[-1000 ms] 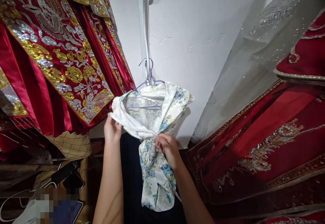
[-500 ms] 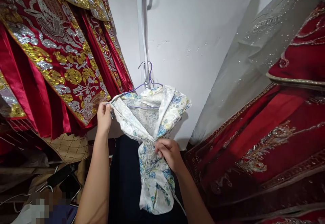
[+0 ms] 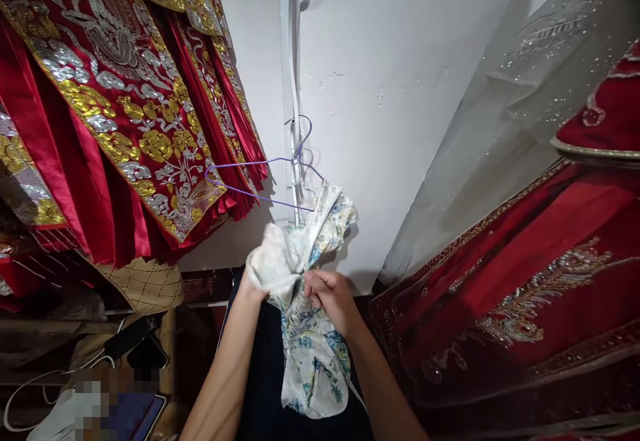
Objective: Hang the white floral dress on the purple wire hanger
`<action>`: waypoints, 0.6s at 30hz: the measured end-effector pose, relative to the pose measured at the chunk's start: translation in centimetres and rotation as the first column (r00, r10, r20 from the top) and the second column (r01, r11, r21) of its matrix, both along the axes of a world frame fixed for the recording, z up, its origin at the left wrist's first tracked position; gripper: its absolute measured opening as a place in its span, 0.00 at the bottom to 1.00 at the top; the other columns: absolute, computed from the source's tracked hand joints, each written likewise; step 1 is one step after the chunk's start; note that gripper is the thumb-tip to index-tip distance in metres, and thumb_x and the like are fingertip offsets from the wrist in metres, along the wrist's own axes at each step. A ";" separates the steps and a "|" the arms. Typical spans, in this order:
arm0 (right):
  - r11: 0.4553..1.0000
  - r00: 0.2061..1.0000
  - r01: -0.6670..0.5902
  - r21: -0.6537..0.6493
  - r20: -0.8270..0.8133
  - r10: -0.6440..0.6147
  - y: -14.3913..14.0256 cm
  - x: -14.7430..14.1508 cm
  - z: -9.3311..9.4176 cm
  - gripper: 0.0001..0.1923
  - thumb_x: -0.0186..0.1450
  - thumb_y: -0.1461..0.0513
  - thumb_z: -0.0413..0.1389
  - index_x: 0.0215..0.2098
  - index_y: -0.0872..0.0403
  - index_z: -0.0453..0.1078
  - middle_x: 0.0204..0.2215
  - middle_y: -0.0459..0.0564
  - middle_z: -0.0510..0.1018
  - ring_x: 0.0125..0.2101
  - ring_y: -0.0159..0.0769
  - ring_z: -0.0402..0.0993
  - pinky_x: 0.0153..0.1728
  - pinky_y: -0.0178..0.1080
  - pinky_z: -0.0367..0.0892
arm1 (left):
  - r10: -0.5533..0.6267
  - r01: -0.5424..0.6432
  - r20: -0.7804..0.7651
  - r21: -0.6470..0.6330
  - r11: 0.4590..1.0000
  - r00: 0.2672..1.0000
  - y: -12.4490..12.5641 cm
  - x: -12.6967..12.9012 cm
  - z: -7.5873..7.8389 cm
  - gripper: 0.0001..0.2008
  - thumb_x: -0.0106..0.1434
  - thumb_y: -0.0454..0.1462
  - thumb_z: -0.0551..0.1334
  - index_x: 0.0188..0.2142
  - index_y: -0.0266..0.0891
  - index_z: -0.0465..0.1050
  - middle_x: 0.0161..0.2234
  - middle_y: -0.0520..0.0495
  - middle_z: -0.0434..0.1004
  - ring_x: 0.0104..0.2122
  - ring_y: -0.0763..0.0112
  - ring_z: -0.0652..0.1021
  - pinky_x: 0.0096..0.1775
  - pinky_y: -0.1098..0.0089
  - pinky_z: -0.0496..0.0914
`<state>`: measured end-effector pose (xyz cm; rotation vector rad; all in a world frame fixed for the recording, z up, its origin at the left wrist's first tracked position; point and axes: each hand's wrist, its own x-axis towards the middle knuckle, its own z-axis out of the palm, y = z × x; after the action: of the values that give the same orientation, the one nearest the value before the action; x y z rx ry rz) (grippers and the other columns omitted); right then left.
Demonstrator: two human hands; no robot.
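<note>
A white blouse (image 3: 315, 374) with blue and yellow flowers hangs in front of me, its right shoulder still on a purple wire hanger (image 3: 260, 161). The hanger's left arm is bare. My right hand (image 3: 330, 294) is closed, pinching the gathered cloth at the blouse's waist. Pale, blurred cloth from the blouse's left side covers my left hand (image 3: 253, 289), which is up against it. The fingers of that hand are hidden, so I cannot see how they are set. Below the waist, the lower part of the blouse hangs down over my dark clothing.
The hanger hooks on a white strap (image 3: 295, 61) against the white wall (image 3: 380, 41). Red embroidered garments (image 3: 115, 128) hang at left, with another red beaded garment (image 3: 550, 248) and sheer sparkling fabric (image 3: 525, 88) at right. Phones (image 3: 147, 351) and a white cable (image 3: 30, 381) lie lower left.
My left hand has moved right and inward from the hanger's left end. The blouse's left shoulder has come off the hanger and bunched toward the middle. My right hand still grips the waist.
</note>
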<state>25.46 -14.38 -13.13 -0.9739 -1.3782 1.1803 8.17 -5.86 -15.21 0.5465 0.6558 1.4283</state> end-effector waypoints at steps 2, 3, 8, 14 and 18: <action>0.987 0.987 0.160 0.022 -0.015 -0.160 0.4 0.5 -0.1 0.26 0.70 0.47 0.50 0.20 0.53 0.65 0.14 0.41 0.59 0.18 0.29 0.54 0.22 0.35 0.53 | -0.014 0.018 -0.055 0.073 0.997 0.998 -1.7 1.4 1.1 0.07 0.58 0.38 0.68 0.33 0.37 0.75 0.32 0.48 0.79 0.33 0.68 0.79 0.38 0.70 0.74; 0.967 0.968 0.249 0.052 -0.006 -0.249 0.5 0.8 0.1 0.26 0.70 0.46 0.48 0.21 0.52 0.65 0.16 0.43 0.61 0.20 0.31 0.56 0.23 0.36 0.55 | -0.019 0.033 -0.100 0.143 0.989 0.995 -2.5 1.9 2.1 0.07 0.59 0.39 0.69 0.34 0.38 0.75 0.32 0.50 0.77 0.32 0.71 0.78 0.38 0.73 0.73; 0.975 0.976 0.194 0.108 0.082 -0.203 0.2 1.5 2.2 0.26 0.72 0.43 0.41 0.45 0.50 0.73 0.42 0.53 0.77 0.46 0.44 0.72 0.47 0.44 0.68 | 0.116 0.250 -0.583 0.510 0.823 0.804 -5.9 3.4 7.0 0.09 0.66 0.44 0.64 0.40 0.41 0.75 0.37 0.48 0.76 0.38 0.69 0.76 0.44 0.70 0.70; 0.987 0.983 -0.138 -0.077 0.109 0.146 -0.1 1.6 4.2 0.25 0.57 0.51 0.66 0.49 0.52 0.71 0.39 0.51 0.80 0.43 0.47 0.76 0.45 0.45 0.71 | 0.305 0.351 -0.750 0.576 0.738 0.587 -5.4 3.9 5.9 0.30 0.69 0.51 0.58 0.66 0.45 0.58 0.62 0.40 0.66 0.62 0.56 0.67 0.63 0.58 0.57; 0.988 0.991 0.031 -0.153 0.130 -0.011 3.0 3.6 6.1 0.17 0.47 0.60 0.67 0.35 0.54 0.71 0.29 0.49 0.79 0.31 0.41 0.75 0.31 0.40 0.70 | -0.006 0.635 -0.869 0.357 0.685 0.495 -3.5 2.0 3.4 0.34 0.69 0.60 0.48 0.60 0.39 0.67 0.56 0.39 0.73 0.56 0.55 0.72 0.58 0.60 0.64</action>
<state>29.05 -11.38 -7.06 -1.1898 -1.3886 1.2413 10.14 -9.39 -11.84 1.9171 0.6825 0.8820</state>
